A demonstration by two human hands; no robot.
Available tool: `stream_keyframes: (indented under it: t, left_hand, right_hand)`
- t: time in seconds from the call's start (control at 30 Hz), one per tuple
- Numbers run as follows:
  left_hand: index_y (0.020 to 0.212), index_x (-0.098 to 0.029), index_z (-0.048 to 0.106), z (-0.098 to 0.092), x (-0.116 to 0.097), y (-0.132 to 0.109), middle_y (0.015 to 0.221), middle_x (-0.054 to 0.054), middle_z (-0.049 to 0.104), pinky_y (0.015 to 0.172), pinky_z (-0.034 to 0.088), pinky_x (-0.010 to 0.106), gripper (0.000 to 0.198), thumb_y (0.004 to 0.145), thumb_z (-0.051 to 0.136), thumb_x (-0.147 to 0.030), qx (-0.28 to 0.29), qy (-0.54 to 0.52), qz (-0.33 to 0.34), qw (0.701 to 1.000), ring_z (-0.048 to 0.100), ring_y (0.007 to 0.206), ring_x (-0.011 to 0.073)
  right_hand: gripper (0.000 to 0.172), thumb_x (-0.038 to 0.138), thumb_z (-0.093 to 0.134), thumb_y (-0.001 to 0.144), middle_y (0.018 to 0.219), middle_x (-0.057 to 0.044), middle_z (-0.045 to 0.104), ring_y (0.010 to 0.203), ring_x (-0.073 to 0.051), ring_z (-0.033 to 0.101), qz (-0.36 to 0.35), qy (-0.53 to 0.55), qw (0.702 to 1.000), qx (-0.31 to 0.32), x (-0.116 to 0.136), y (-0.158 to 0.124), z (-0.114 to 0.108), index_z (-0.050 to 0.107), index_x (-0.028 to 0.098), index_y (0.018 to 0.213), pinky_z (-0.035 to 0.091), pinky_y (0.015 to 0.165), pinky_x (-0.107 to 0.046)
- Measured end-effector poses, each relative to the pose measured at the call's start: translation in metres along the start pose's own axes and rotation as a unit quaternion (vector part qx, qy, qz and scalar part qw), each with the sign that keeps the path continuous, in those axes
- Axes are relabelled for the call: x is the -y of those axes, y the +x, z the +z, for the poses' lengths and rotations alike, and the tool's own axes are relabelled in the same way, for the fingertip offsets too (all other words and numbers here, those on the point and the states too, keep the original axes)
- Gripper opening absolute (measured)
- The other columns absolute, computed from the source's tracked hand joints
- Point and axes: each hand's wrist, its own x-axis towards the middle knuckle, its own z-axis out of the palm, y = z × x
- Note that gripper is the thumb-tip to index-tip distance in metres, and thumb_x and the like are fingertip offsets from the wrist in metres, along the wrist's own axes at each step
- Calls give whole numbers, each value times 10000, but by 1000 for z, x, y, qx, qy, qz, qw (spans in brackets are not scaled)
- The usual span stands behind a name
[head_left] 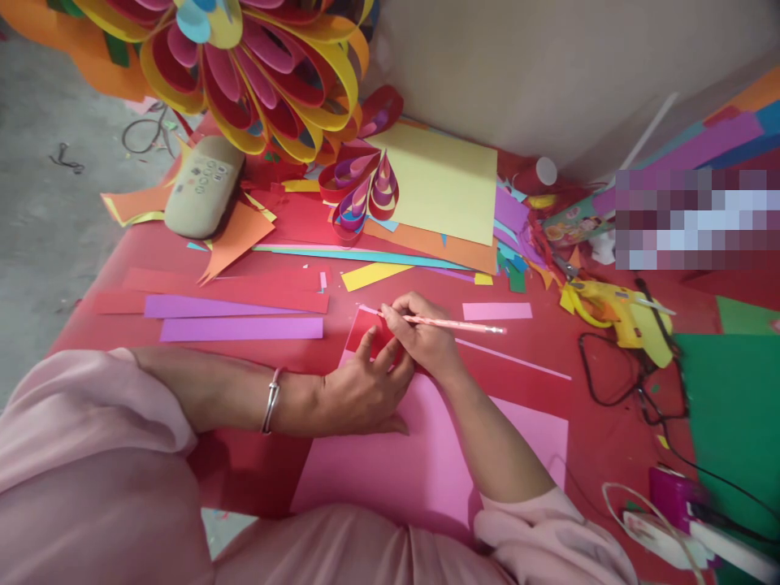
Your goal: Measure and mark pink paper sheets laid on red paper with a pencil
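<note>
Holding a pencil (454, 325) tight, the right hand (426, 337) touches the left hand (359, 394), flat and open on pink paper (378, 471). Purple strips (240, 328) and a glue gun (615, 313) lie nearby.

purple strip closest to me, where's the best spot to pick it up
The strip lies flat, so I'd take its right end: that short edge is bare, close to the left hand while the right hand holds the pencil. Come in low from the right, lift a corner, then pinch.

Slim pencil (454, 325), tip seemingly on flat pink sheet (390, 467)
</note>
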Motion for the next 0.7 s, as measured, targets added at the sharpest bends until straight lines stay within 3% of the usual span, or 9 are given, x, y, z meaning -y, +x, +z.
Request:
stream_keyframes:
  t: [0.4, 0.6, 0.7]
  left_hand:
    - [1333, -111, 748, 4, -1, -2, 1370, 189, 692, 1042, 537, 612, 829, 969, 471, -803, -27, 16, 0, 1000, 640, 1256, 453]
    - [1368, -143, 736, 2, -1, -1, 1417, 199, 669, 1122, 465, 655, 796, 979, 472, -785, 6, -4, 0, 1000, 619, 1292, 450]
    - [1370, -129, 731, 1, 0, 0, 1409, 207, 673, 1108, 485, 646, 804, 981, 472, -783, 11, -6, -3, 1000, 628, 1283, 452]
  right_hand:
    - [346, 510, 650, 984, 694, 38, 659, 631, -130, 594, -4, 0, 1000, 0, -2, 1, 1, 599, 243, 769, 440, 619, -255]
    - [336, 498, 650, 988, 707, 40, 663, 640, -124, 598, -6, 5, 1000, -7, -1, 0, 0, 603, 239, 780, 443, 627, -248]
    - [347, 502, 654, 987, 682, 48, 639, 621, -120, 577, -11, 5, 1000, 3, -1, 0, -1, 593, 240, 769, 436, 615, -247]
